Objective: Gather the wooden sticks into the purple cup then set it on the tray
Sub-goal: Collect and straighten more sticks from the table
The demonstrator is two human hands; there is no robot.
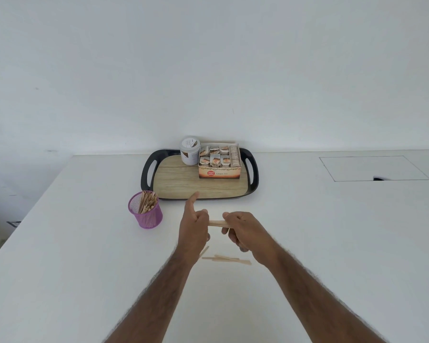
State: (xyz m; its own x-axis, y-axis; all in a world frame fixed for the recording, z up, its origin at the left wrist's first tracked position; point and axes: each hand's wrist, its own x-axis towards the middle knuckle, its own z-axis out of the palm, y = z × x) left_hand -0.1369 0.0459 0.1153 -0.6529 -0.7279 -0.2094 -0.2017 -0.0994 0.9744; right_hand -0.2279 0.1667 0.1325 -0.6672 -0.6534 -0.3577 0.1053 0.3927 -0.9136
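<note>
A purple mesh cup [146, 214] stands on the white table, left of my hands, with several wooden sticks [148, 201] upright in it. A small bundle of wooden sticks [217, 223] spans between my hands above the table. My left hand [193, 227] grips its left end with the thumb raised, and my right hand [243, 230] grips its right end. A few loose sticks [229, 259] lie on the table under my hands. The black-rimmed tray [146, 174] with a wood-look floor sits just beyond.
On the tray's far side stand a white jar [190, 151] and an open box of tea bags [219, 161]. A rectangular cut-out panel [373, 168] marks the table at the right. The table's left edge slants away; a white wall rises behind.
</note>
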